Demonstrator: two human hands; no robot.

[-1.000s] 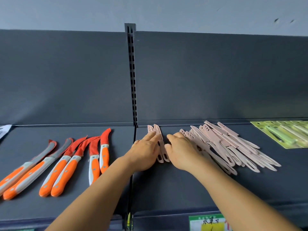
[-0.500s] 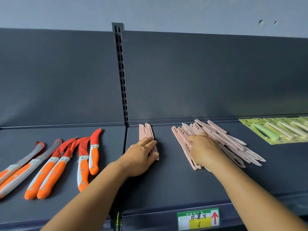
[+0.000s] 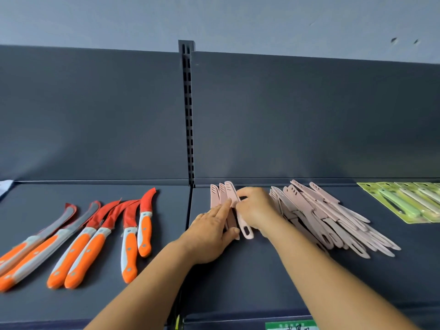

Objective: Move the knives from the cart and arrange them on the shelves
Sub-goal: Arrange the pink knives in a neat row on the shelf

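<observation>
Head view. Since half a second ago my right hand [image 3: 256, 209] has left the pink pile [image 3: 333, 220] and come across to the upright [image 3: 188, 110] side of the shelf [image 3: 262, 277]. A third pink knife [image 3: 237, 208] now stands in the row just right of the upright, where two lay before. My left hand [image 3: 212, 232] has stayed flat on that row.

Edges and room: the row sits near the back of the shelf, close to the upright. Bare shelf lies in front of both hands down to the front lip. Between the row and the pile the right hand fills the gap. The green packs [image 3: 409, 201] lie far right of the upright, apart from the pile. The orange knives [image 3: 95, 236] fan out on the shelf left of the upright, well clear of my hands.

Hands: the left is spread, fingers extended, pressing on the two knives nearest the upright. The right is curled, pinching the third knife at mid-length; its looped handle end pokes out below the hand, beside my left thumb.
</observation>
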